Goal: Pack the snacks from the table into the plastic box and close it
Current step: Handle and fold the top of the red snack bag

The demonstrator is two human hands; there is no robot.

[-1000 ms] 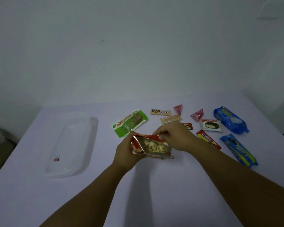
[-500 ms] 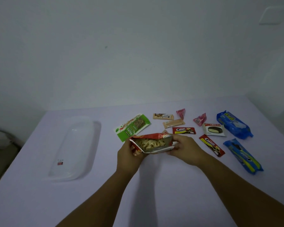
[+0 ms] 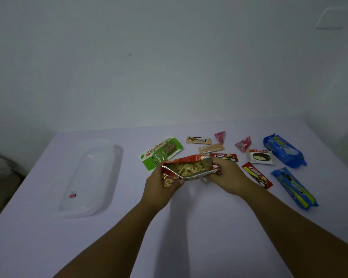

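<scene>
So the red snack bag point(image 3: 186, 169) is the thing in play, sitting in mid-air at the centre of the frame, and the change from a second ago is pretty clear: back then the right hand was on top of the bag fiddling at its upper edge, and now it has slid round to the right end. The mouth is spread wide and you can see the pale curly crisps inside (silver lining showing all round the opening).

Grip-wise: the left hand point(image 3: 162, 184) has its fingers wrapped round the left end of the bag, thumb over the printed front. The right hand point(image 3: 226, 175) pinches the right end of the opening, fingers curled on the foil.

What that means for the task, I reckon: an open bag won't pack nicely, it'll spill, so my guess is they're sorting out the top before it goes in. Nothing looks packed yet.

The plastic box point(image 3: 90, 177) lies well apart at the left of the frame, clear, with a small red binder clip point(image 3: 72, 194) at its lower part. Can't tell whether the clip is inside it or on top of it.

Everything else waits on the worktop point(image 3: 189, 227) behind and right of the hands: the green nuts bar point(image 3: 162, 152) just above the bag, two tan wafers, two pink sweets, the Choco pie point(image 3: 260, 156), red cookie packs and two blue biscuit packs point(image 3: 283, 150) at the far right.
</scene>
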